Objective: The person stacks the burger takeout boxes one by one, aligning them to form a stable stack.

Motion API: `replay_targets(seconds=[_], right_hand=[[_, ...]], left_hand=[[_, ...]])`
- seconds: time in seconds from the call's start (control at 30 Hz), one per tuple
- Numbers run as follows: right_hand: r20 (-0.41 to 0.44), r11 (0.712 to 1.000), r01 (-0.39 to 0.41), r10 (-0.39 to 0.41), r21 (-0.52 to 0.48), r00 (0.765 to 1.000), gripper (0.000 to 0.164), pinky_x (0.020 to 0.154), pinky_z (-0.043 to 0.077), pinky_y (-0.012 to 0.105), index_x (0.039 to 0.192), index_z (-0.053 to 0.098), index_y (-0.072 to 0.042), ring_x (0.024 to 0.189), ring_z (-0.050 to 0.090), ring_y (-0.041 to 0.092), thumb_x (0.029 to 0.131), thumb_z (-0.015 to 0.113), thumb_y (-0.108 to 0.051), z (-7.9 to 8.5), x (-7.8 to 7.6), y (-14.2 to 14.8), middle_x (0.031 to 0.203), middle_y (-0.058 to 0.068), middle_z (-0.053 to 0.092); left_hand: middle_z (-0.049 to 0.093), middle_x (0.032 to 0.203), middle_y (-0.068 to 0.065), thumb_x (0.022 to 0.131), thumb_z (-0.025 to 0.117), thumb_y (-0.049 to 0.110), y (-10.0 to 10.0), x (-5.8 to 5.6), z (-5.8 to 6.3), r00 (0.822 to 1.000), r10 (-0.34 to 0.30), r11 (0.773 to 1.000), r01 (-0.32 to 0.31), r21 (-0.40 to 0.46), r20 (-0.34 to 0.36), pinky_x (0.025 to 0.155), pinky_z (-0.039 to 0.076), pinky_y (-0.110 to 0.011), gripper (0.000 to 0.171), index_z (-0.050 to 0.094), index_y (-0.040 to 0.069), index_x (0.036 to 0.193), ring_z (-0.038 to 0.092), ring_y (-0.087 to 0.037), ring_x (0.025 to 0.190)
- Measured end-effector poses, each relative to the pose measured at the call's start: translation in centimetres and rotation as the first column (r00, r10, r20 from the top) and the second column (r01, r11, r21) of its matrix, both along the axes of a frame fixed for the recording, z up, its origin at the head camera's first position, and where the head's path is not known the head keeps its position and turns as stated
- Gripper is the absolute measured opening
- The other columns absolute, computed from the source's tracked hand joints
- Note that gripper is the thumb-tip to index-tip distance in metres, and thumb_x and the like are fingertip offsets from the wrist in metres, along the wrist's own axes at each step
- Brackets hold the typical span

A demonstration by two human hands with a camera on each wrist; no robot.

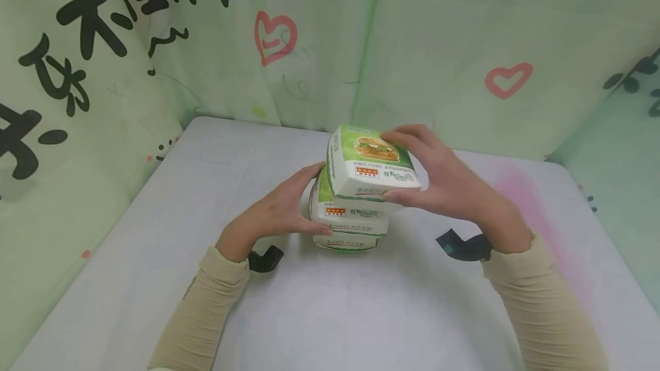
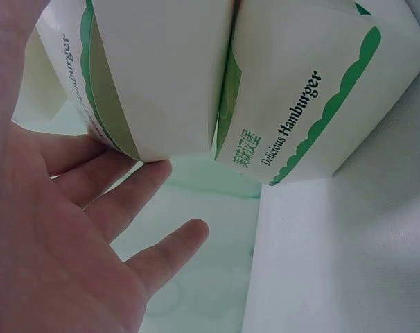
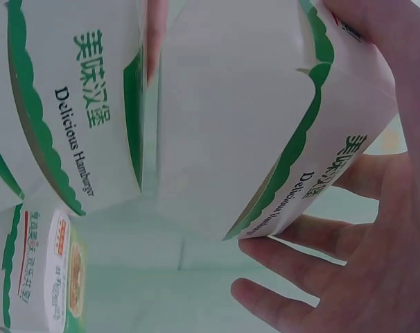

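My right hand (image 1: 443, 182) grips a white and green hamburger box (image 1: 376, 165) with a burger picture on its lid, thumb at the near side and fingers over the far top edge. That box is tilted above a stack. Beside the stack, my left hand (image 1: 281, 208) holds the upper stacked box (image 1: 356, 223) between thumb and fingers. Under it sits a lower box (image 1: 345, 243) on the table. In the right wrist view, a gap shows between the lifted box (image 3: 231, 118) and the stacked box (image 3: 78, 104).
Another burger-picture box (image 3: 40, 270) shows at the lower left of the right wrist view. The white table (image 1: 289, 314) has a pink stain on its right. Green curtains (image 1: 438, 33) with hearts and black characters surround it. Black straps (image 1: 265, 259) hang at both wrists.
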State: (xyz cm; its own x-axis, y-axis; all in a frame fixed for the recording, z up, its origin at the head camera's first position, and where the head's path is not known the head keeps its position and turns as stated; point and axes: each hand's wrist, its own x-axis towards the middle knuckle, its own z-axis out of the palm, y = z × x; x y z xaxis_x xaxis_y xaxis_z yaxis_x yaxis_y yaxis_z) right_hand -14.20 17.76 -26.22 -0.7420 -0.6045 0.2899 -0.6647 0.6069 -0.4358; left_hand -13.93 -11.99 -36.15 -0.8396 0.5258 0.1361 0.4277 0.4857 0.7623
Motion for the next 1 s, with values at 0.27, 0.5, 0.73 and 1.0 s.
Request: replay_targets(seconds=[0.27,0.5,0.73,1.0], right_hand=[[0.020,1.000,0.015,-0.016,0.024,1.000,0.087,0.097,0.047,0.046,0.149,0.043,-0.022,0.126,0.046,0.023,0.075,0.086,-0.038,0.0,0.3,-0.8,0.146,0.003,0.039],[0.017,0.999,0.027,-0.028,0.047,0.999,0.087,0.095,0.049,0.044,0.149,0.043,-0.023,0.124,0.049,0.023,0.075,0.084,-0.043,0.0,0.6,-1.5,0.147,0.002,0.039],[-0.010,0.996,0.048,-0.048,0.073,0.999,0.087,0.092,0.051,0.042,0.149,0.042,-0.023,0.120,0.052,0.023,0.076,0.083,-0.047,-0.2,0.9,-1.8,0.147,0.001,0.038],[-0.036,0.998,0.049,-0.047,0.045,0.998,0.086,0.091,0.051,0.042,0.150,0.041,-0.023,0.122,0.050,0.022,0.077,0.082,-0.045,-0.9,1.3,-1.9,0.149,0.002,0.036]], left_hand=[[0.037,0.154,0.006,0.064,0.091,0.045,-0.1,0.1,-0.1,1.000,0.001,1.000,-0.001,0.011,0.020,0.119,0.033,-0.046,0.115,0.024,0.027,0.156,0.034,-0.014,0.144],[0.039,0.153,0.004,0.065,0.092,0.042,-0.1,0.1,0.0,0.999,0.010,1.000,-0.011,0.021,0.039,0.119,0.033,-0.045,0.109,0.030,0.024,0.153,0.035,-0.015,0.143],[0.042,0.149,0.006,0.065,0.092,0.040,-0.2,0.0,-0.2,0.999,0.001,0.999,-0.002,0.035,0.044,0.119,0.033,-0.045,0.106,0.031,0.025,0.151,0.038,-0.013,0.141],[0.038,0.152,0.007,0.067,0.091,0.040,0.0,0.2,0.0,0.998,0.005,0.999,-0.007,0.034,0.069,0.120,0.031,-0.047,0.107,0.028,0.028,0.152,0.034,-0.014,0.144]])
